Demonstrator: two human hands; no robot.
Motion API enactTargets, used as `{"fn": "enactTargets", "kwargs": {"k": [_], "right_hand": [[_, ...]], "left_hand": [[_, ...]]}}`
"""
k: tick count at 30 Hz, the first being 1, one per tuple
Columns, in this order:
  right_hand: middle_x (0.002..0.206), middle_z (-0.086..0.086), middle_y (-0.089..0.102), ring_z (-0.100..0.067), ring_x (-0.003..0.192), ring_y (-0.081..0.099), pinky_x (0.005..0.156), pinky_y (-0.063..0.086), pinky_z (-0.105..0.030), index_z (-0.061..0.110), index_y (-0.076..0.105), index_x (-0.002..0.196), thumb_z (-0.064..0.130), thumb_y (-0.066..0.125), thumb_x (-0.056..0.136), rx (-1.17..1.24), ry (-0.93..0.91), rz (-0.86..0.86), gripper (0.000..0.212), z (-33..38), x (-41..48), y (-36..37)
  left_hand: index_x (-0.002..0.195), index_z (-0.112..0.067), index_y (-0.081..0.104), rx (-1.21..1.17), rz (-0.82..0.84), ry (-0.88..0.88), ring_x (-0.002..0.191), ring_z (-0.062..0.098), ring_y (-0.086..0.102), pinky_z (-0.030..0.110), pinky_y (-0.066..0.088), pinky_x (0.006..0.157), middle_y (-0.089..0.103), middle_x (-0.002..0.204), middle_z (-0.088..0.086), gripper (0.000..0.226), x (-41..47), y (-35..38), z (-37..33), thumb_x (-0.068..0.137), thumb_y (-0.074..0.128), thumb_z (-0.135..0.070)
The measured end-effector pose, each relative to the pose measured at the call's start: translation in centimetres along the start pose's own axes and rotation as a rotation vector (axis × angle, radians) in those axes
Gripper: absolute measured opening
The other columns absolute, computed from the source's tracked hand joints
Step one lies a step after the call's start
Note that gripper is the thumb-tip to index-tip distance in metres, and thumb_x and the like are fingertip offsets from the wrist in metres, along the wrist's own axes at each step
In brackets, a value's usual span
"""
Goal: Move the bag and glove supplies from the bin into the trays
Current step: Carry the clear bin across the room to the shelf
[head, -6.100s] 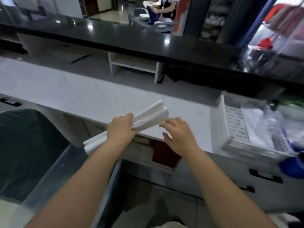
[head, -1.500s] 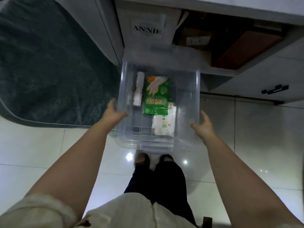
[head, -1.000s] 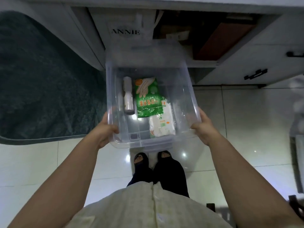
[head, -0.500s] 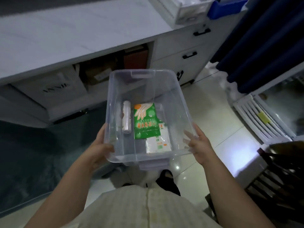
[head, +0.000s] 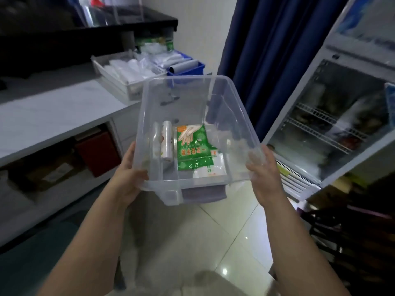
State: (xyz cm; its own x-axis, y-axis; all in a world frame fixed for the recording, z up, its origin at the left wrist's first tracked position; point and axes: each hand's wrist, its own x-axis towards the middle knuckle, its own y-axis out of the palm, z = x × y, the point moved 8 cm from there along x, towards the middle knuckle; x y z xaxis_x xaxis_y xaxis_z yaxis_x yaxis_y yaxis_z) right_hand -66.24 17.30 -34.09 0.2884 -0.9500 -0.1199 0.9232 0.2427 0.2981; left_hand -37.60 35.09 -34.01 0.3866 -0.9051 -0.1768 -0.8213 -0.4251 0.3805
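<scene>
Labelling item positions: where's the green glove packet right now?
Head view, centre: the green glove packet lies on the floor of the clear bin, right of the white bag roll, partly over a white packet.

The bin (head: pixel 193 79) is clear, smooth plastic with a slight gloss. Inside it, the green glove packet (head: pixel 193 150) is shiny printed film, and at its nine o'clock the bag roll (head: pixel 166 142) is thin, milky plastic. At ten o'clock the surface (head: pixel 53 116) looks like pale matt stone. At six o'clock the floor tiles (head: pixel 235 221) are glossy and mirror the lights. At one o'clock the curtain (head: pixel 267 50) is matt dark blue cloth.
</scene>
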Motion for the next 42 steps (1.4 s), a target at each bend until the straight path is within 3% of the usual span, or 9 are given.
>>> {"fn": "enactTargets", "kwargs": {"k": [3,9,12,18,24,28,33,36,42], "right_hand": [[0.131,-0.005,0.055,-0.029,0.121,0.054,0.103,0.042,-0.051,0.033,0.053,0.127,-0.019,0.052,0.079,0.033,-0.045,-0.108,0.071,3.8,3.2,-4.3],[0.129,-0.002,0.059,-0.018,0.115,0.060,0.105,0.041,-0.050,0.033,0.052,0.127,-0.017,0.056,0.080,0.080,-0.018,-0.110,0.068,5.9,8.9,-9.3],[0.131,-0.004,0.058,-0.024,0.115,0.060,0.103,0.043,-0.048,0.028,0.051,0.131,-0.008,0.064,0.082,0.169,0.015,-0.130,0.062,5.3,12.1,-11.4],[0.128,-0.008,0.062,-0.029,0.115,0.059,0.102,0.043,-0.049,0.017,0.053,0.132,0.004,0.062,0.090,0.142,0.046,-0.101,0.045,4.3,20.2,-12.2],[0.132,-0.009,0.058,-0.030,0.117,0.058,0.099,0.045,-0.044,0.015,0.051,0.134,-0.003,0.053,0.092,0.083,0.033,-0.163,0.046,5.4,31.6,-10.3],[0.136,-0.011,0.054,-0.028,0.119,0.057,0.097,0.048,-0.041,0.011,0.045,0.138,-0.004,0.049,0.093,0.097,0.003,-0.226,0.048,7.5,40.2,-8.8],[0.139,-0.010,0.052,-0.022,0.122,0.055,0.106,0.041,-0.042,0.013,0.045,0.139,-0.017,0.042,0.087,0.115,-0.043,-0.351,0.060,9.6,49.2,-8.8],[0.136,-0.010,0.055,-0.022,0.121,0.055,0.106,0.040,-0.046,0.019,0.046,0.139,-0.016,0.044,0.084,0.094,-0.043,-0.384,0.066,11.3,54.4,-9.6],[0.132,-0.014,0.054,-0.023,0.120,0.055,0.102,0.044,-0.036,0.017,0.043,0.141,-0.019,0.040,0.081,0.074,-0.040,-0.326,0.069,15.5,69.1,-10.2]], "left_hand": [[0.135,-0.047,0.044,0.029,0.019,0.035,0.097,0.031,0.069,0.047,0.056,0.068,0.056,0.130,0.006,0.096,3.1,4.8,-0.1,0.063,0.062,0.014],[0.125,-0.057,0.047,0.036,-0.005,-0.014,0.082,0.025,0.072,0.037,0.054,0.052,0.057,0.122,0.001,0.098,9.1,9.9,1.7,0.056,0.058,0.011],[0.130,-0.054,0.042,0.052,0.003,-0.041,0.076,0.022,0.072,0.033,0.053,0.048,0.056,0.122,0.005,0.100,12.3,11.4,2.4,0.056,0.057,0.011],[0.137,-0.050,0.037,0.105,0.077,-0.112,0.086,0.031,0.068,0.039,0.055,0.056,0.055,0.126,0.010,0.100,21.5,13.6,3.1,0.069,0.053,0.021],[0.138,-0.047,0.033,0.202,0.082,-0.178,0.065,0.021,0.071,0.032,0.053,0.044,0.052,0.113,-0.004,0.093,35.8,14.6,1.1,0.076,0.043,0.022],[0.141,-0.049,0.032,0.221,0.141,-0.214,0.080,0.033,0.069,0.042,0.056,0.055,0.051,0.120,0.005,0.096,46.3,15.9,-1.9,0.076,0.049,0.020],[0.117,-0.063,0.051,0.254,0.236,-0.146,0.090,0.030,0.070,0.045,0.057,0.062,0.052,0.121,-0.004,0.089,57.8,18.8,-5.7,0.071,0.057,0.013],[0.123,-0.061,0.048,0.243,0.283,-0.100,0.098,0.030,0.068,0.043,0.056,0.064,0.055,0.126,-0.004,0.089,63.8,20.8,-7.0,0.064,0.063,0.004],[0.105,-0.065,0.053,0.164,0.161,-0.093,0.078,0.028,0.072,0.045,0.057,0.057,0.059,0.119,0.008,0.082,75.5,24.0,-8.2,0.059,0.066,0.001]]}}
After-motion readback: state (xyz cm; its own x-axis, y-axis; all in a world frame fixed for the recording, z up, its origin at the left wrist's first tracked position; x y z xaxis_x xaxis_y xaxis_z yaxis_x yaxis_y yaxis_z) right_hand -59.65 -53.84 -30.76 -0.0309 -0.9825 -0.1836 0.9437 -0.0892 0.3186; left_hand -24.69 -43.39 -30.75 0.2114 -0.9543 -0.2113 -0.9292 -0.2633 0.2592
